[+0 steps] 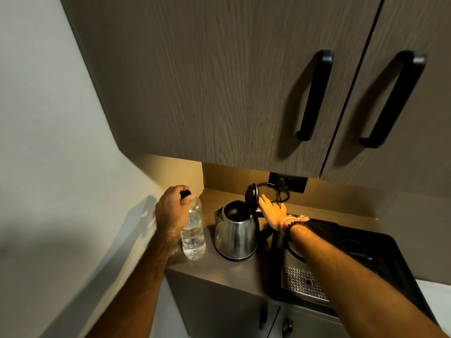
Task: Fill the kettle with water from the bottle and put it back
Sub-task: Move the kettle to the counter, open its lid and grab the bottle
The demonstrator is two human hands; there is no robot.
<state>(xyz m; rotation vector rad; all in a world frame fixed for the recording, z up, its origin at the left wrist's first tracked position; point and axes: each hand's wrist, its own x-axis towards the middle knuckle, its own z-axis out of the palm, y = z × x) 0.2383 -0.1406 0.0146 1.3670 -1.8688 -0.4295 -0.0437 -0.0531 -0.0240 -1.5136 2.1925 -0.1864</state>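
Observation:
A steel kettle [235, 236] stands on the wooden counter [214, 269], and its black lid [251, 195] is tipped up and open. To its left a clear plastic water bottle [193, 236] stands upright, partly full, with a black cap. My left hand [170, 208] grips the bottle's top around the cap. Just behind the raised lid is my right hand [273, 209], fingers spread flat and holding nothing; I cannot tell whether it touches the lid. The kettle's handle is partly hidden by my right wrist.
A black tray [380, 262] with a perforated metal drip grid [302, 281] lies right of the kettle. A black cord [278, 193] runs to a wall socket [288, 181]. Overhead cabinets with black handles [314, 93] hang low above the counter. A white wall is on the left.

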